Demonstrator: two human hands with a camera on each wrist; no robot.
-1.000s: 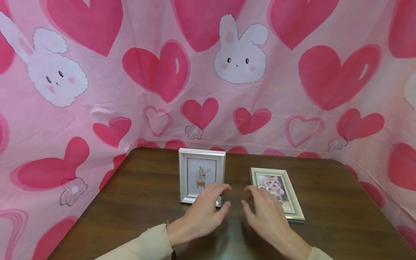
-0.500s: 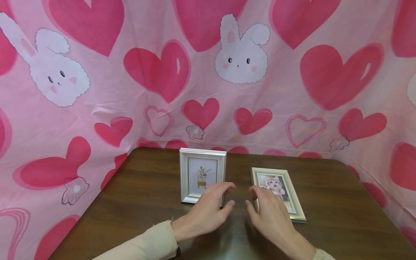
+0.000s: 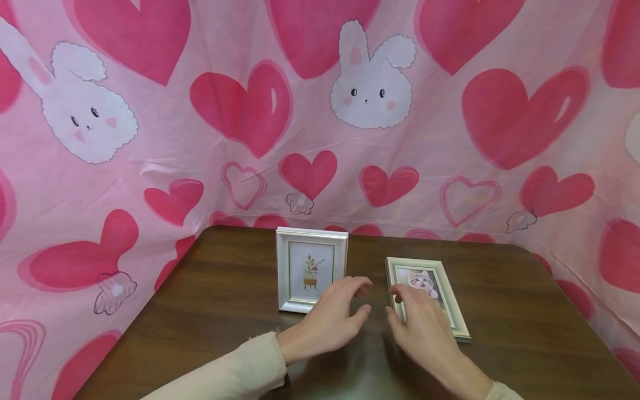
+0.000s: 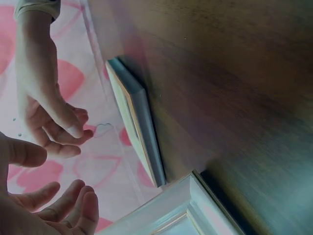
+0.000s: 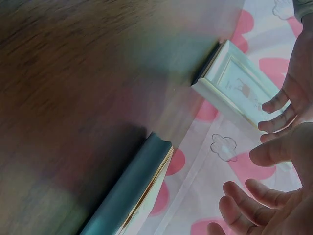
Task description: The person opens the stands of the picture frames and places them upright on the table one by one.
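Note:
A silver-white picture frame (image 3: 282, 272) with a potted-plant print stands upright left of centre. My left hand (image 3: 332, 319) hovers in front of its lower right corner and hides that part. To the right, a cream picture frame (image 3: 452, 294) with a kitten photo lies on its back. Over its lower left part hangs my right hand (image 3: 425, 328), covering some of the photo. Both hands hold nothing; their fingers are loosely bent and face each other across a gap. The left wrist view shows the cream frame's dark side edge (image 4: 146, 127) low on the table.
Both frames rest on a dark brown wooden table (image 3: 210, 311) with rounded far corners. A pink cloth (image 3: 310, 133) with hearts and white rabbits hangs behind it and along both sides.
Both hands have drifted a little to the right, the left one uncovering more of the plant frame's lower edge. The two picture frames have stayed in place.

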